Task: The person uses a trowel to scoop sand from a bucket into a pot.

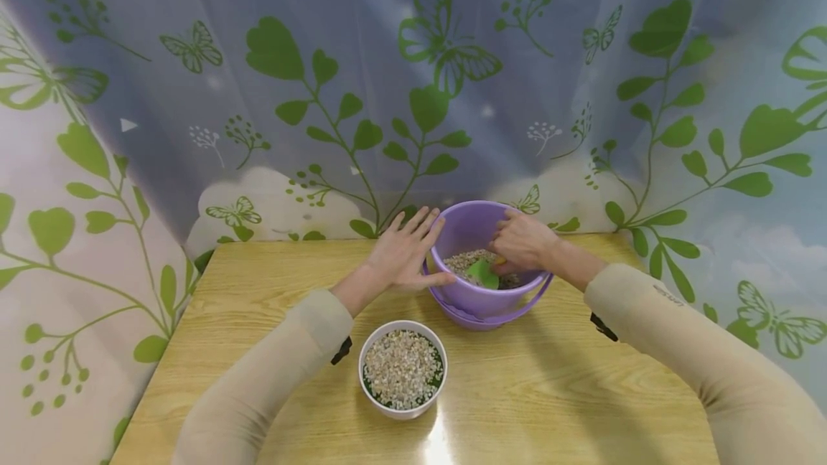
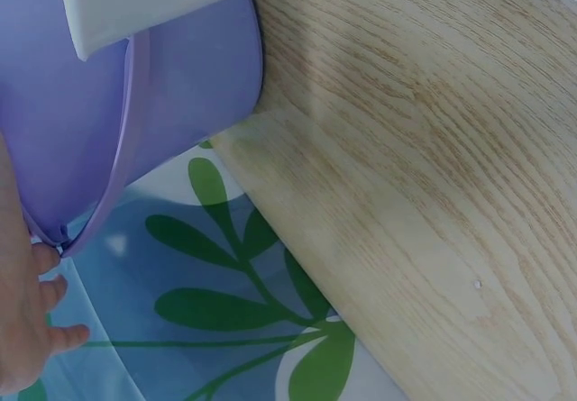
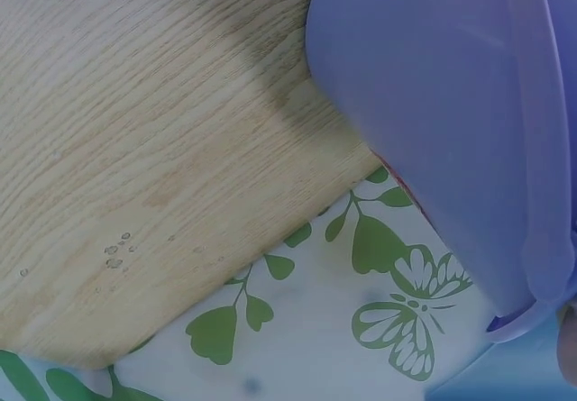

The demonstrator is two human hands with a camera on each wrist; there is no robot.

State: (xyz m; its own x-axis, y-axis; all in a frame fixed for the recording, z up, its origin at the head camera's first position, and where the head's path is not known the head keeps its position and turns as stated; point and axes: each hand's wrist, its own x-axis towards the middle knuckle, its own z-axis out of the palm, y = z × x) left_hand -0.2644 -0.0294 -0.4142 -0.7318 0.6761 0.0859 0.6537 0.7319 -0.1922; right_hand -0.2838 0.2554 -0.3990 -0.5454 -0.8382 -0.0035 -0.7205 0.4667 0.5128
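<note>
Two sleeved arms reach forward over a pale wooden table [image 1: 271, 285], which stands against a curtain [image 1: 362, 56] printed with green leaves and butterflies. Largest of the objects on the tabletop is a purple bucket [image 1: 481, 300], placed near the far edge at centre; its thin handle hangs lowered around the front wall, and a layer of small pale pebbles [image 1: 461, 262] covers its bottom. Just in front of the bucket, nearer the person, stands a white pot [image 1: 402, 407] filled almost to the rim with the same kind of pebbles.

Left hand [image 1: 407, 255]: fingers straight and spread, palm laid flat against the outer left wall of the bucket, thumb lying along the rim. In the left wrist view the fingertips [image 2: 63, 336] show beside the bucket's handle.

Right hand [image 1: 522, 241]: lowered into the bucket from the right side, fingers curled around a green scoop [image 1: 483, 273] whose blade lies on the pebbles. A small patch of orange shows at the grip; what it belongs to cannot be told.

The right wrist view shows only the bucket's outer wall, the table corner and the curtain below.
</note>
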